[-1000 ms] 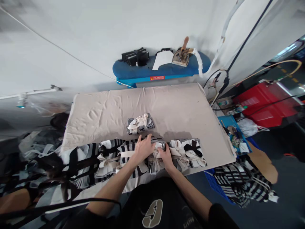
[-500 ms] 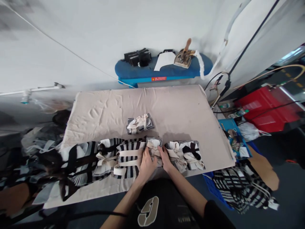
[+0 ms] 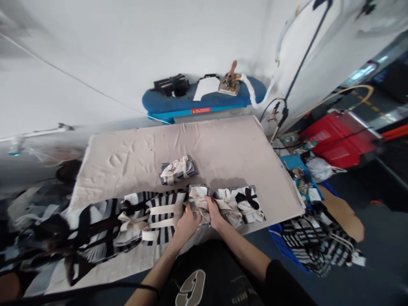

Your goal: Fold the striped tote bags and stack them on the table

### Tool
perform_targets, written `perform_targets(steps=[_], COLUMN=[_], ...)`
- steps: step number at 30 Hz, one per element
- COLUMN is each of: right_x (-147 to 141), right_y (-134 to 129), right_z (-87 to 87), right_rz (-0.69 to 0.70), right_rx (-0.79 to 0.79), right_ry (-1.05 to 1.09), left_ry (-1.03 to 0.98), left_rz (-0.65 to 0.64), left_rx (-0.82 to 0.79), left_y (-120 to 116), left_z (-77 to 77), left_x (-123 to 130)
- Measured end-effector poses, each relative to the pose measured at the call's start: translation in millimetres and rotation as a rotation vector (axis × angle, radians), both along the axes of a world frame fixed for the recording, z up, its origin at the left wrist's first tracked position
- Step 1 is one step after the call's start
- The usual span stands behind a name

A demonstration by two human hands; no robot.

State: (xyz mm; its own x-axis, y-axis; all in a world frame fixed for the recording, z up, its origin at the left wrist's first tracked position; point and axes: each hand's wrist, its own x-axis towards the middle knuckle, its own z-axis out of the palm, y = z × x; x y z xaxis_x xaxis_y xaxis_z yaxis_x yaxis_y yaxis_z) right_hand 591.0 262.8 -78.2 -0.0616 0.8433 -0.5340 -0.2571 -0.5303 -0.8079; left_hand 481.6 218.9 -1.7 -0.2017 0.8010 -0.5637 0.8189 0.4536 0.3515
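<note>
A small bundle of grey striped fabric pieces (image 3: 199, 192), tied with a cream strip, lies at the front of the table between my hands. My left hand (image 3: 187, 222) closes on its left side with curled fingers, partly hiding the strip. On the opposite side my right hand (image 3: 214, 213) grips it, thumb and fingers bent around the edge. Just left is a black-and-white striped stack (image 3: 163, 212) crossed by cream bands. To the right sit a bundle with a cream bow (image 3: 228, 204) and another with a dark bow (image 3: 250, 199). One more tied bundle (image 3: 179, 170) lies farther back.
Cream cloth covers the table (image 3: 229, 148). Beyond it, a blue ironing board (image 3: 178, 101) carries an iron (image 3: 229, 85) and black bundles (image 3: 172, 86). Striped fabric fills a blue basket (image 3: 280, 244) at right. More dark striped stacks (image 3: 105, 221) lie at left.
The view has shifted, moving the table leftward in the picture. Both hands stay at the same bundle; the left hand's fingers have drawn slightly lower along its side.
</note>
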Motion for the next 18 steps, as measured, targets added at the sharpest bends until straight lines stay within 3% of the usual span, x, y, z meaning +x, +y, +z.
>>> perform_targets(steps=[3, 7, 12, 15, 18], right_x=[0.4, 6.9, 28.8, 40.1, 39.5], right_y=[-4.3, -1.1, 30.9, 70.3, 119.3], right_z=[26.4, 73.1, 115.3, 117.9, 105.0], right_rz=[-0.09, -0.175, -0.353, -0.444, -0.477], right_rx=[-0.053, -0.037, 0.062, 0.071, 0.072], right_ry=[0.037, 0.126, 0.304, 0.315, 0.295], left_ry=[0.058, 0.092, 0.139, 0.134, 0.118], left_rz=[-0.058, -0.219, -0.393, -0.424, -0.392], left_rx=[0.092, 0.334, 0.55, 0.583, 0.54], left_y=[-1.6, 5.7, 50.1, 94.7, 145.0], left_z=[16.5, 62.0, 120.0, 129.3, 116.0], left_x=[0.6, -2.8, 13.7, 25.8, 25.8])
